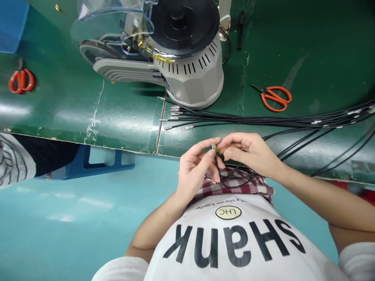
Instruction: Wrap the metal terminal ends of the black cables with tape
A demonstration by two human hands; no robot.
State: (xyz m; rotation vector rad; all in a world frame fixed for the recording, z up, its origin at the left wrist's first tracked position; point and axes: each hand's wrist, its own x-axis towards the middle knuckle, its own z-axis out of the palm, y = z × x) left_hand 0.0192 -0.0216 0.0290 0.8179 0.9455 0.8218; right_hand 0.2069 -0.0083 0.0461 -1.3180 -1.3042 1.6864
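Left hand (193,169): thumb and forefinger pinching a small metal wire terminal (214,146) held just above the lap, other fingers curled inward. Right hand (249,153): thumb and fingertips pinching the same terminal from the other side, both hands meeting at it. Black wire (220,175): drops from the terminal between the hands and loops over a red-and-white checked cloth (231,186) just below them. Bundle of black wires (263,121): on a green-covered workbench (111,117) ahead of the hands, metal-tipped ends fanned out ahead and to the left, strands trailing off to the right. Orange-handled scissors (275,97): on the bench, ahead and right of the hands. Grey tape dispenser (190,84): ahead of the hands, beyond the wire ends, with a clear plastic guard (114,23). Red-handled scissors (22,80): on the bench, well off to the left
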